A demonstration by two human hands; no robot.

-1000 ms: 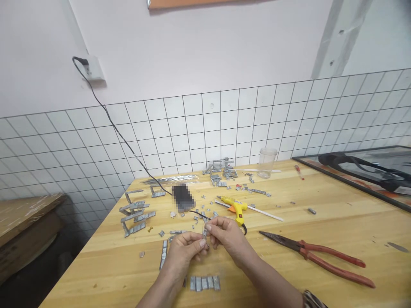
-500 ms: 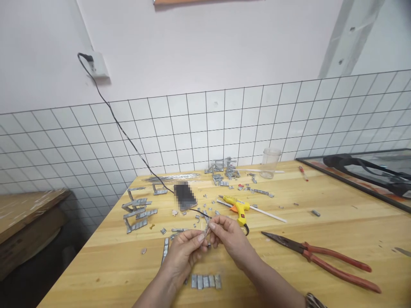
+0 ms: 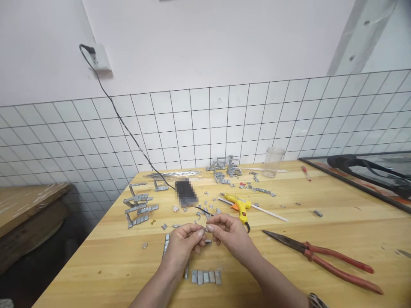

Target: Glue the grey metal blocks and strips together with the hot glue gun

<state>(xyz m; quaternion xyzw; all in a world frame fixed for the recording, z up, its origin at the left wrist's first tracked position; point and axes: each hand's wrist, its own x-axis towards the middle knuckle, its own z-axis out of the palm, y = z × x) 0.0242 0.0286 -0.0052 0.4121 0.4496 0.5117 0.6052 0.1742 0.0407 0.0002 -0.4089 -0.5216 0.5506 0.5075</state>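
Observation:
My left hand (image 3: 186, 243) and my right hand (image 3: 231, 235) meet over the middle of the wooden table. Each is closed in a pinch on a thin piece of wire (image 3: 203, 221), whose fine ends stick up between the fingertips. The rest of the wire is hidden by the fingers. Just below my hands lies a row of joined grey metal pieces (image 3: 206, 277). A second grey strip (image 3: 166, 244) is partly covered by my left hand. Beyond my right hand rests a yellow glue gun (image 3: 239, 206) with a white glue stick (image 3: 269, 212) behind it.
Red-handled long-nose pliers (image 3: 321, 256) lie at the right. Small grey step-like structures (image 3: 139, 209) stand at the left and others (image 3: 223, 169) at the back. A pixelated dark device (image 3: 186, 193), a clear plastic cup (image 3: 273, 161) and loose metal bits surround them. A black cord (image 3: 128, 130) runs to the wall socket.
My fingertips have drawn closer together around the wire, and its ends now point more upward. The whole view has shifted slightly; the things on the table stay where they were.

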